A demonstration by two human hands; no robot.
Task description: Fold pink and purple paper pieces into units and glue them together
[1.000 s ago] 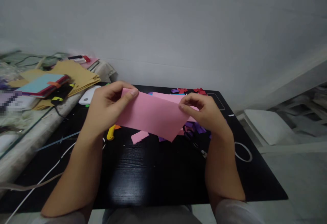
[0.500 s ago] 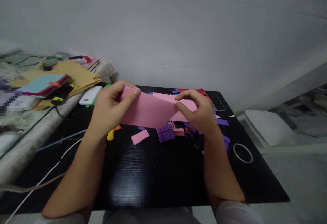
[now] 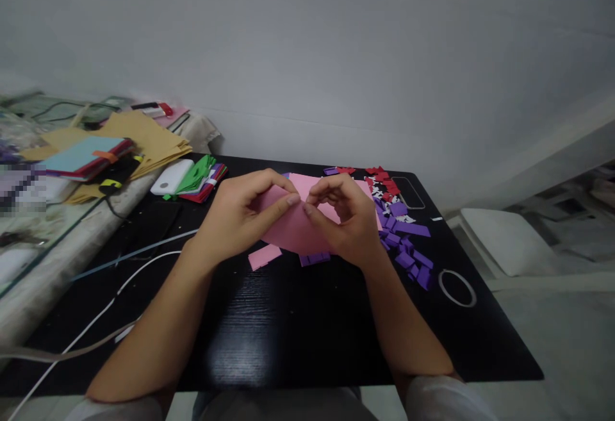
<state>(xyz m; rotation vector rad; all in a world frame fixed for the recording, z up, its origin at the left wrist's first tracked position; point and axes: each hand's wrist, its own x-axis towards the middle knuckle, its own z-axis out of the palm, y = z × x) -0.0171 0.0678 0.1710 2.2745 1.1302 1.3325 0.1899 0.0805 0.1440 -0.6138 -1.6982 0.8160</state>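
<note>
While left fingers (image 3: 281,208) and right fingers (image 3: 317,218) pinch pink paper's (image 3: 291,234) edge, tabletop (image 3: 307,331) spreads wide.

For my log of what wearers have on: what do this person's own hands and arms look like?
The left hand and right hand are bare, with no gloves, rings or watch visible. The forearms are uncovered; pale grey sleeves show at the bottom edge.

Left arm (image 3: 161,325) extends from 7 o'clock, right arm (image 3: 401,309) from 5 o'clock; both bare, converging. Left hand (image 3: 250,213) points to 2 o'clock, right hand (image 3: 346,216) to 10 o'clock. On each, thumb and forefinger pinched together; thumb tips near one another.
</note>
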